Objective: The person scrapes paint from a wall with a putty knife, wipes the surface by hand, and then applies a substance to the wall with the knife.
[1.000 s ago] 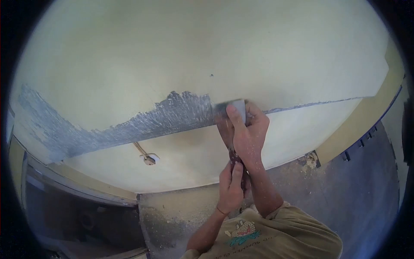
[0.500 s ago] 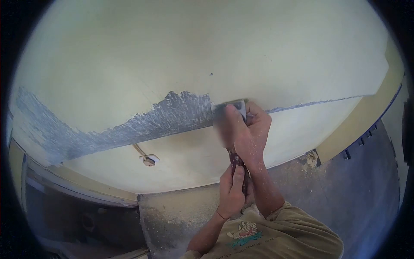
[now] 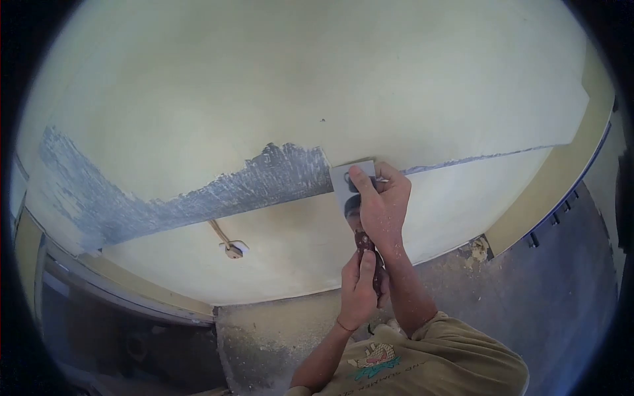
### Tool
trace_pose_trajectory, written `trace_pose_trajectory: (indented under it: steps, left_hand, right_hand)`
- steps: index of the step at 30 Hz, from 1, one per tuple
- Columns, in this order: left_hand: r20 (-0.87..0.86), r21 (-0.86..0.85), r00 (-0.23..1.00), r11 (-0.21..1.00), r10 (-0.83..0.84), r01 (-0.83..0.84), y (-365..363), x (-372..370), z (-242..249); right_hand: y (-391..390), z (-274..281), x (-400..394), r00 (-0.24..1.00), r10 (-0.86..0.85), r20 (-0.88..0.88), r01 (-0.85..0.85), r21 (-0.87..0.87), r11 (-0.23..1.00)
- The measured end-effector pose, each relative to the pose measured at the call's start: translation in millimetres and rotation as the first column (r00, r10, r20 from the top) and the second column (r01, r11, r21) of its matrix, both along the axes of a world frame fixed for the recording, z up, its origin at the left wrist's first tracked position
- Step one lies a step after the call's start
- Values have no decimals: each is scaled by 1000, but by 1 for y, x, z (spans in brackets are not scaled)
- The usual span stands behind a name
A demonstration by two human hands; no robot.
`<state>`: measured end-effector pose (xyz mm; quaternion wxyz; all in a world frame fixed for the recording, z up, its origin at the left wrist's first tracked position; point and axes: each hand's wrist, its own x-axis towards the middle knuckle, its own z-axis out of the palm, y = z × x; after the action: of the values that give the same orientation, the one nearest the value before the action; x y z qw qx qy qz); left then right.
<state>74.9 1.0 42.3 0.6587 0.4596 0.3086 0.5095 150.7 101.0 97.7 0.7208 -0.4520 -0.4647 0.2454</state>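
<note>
A scraper (image 3: pixel 341 186) with a wide metal blade and a dark reddish-brown handle is held in both hands. My left hand (image 3: pixel 360 287) is wrapped round the handle. Further up, my right hand (image 3: pixel 386 204) grips the blade, its thumb pressed on the flat face and its fingers behind. The blade's front edge lies at the cream paint (image 3: pixel 370 99) on the wall, at the right end of a bared grey strip (image 3: pixel 231 191). Whether that edge touches the wall is hard to tell.
Below the strip, a cable runs to a small round fitting (image 3: pixel 234 250) on the lower wall. A dark opening (image 3: pixel 132 330) is at lower left. Pale dust and crumbs lie on the grey floor (image 3: pixel 436 290). Dark pegs (image 3: pixel 533 240) line the right side.
The wall has shifted slightly in view. The scraper's blade sits a little lower and its face shows more clearly. Both hands keep their hold.
</note>
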Motion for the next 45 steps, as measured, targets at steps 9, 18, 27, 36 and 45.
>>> trace_pose_trajectory:
  steps: [9,18,27,36,45]
  left_hand:
    - [-19,15,1000,1000,9,-9,12,-6,12]
    - [11,-22,999,999,35,-35,1,-5,11]
    - [-34,-6,998,999,46,-46,3,3,5]
    - [-28,20,997,997,71,-70,14,0,20]
    - [-25,-39,999,998,43,-44,1,-1,4]
  right_hand:
    - [5,19,-9,986,68,-152,-57,75,996]
    - [0,8,-4,998,-6,-57,9,53,999]
    - [-3,18,-6,984,73,-165,-69,26,997]
    - [5,36,-11,985,79,-156,-69,69,995]
    - [-5,4,-1,987,47,-152,-52,-24,998]
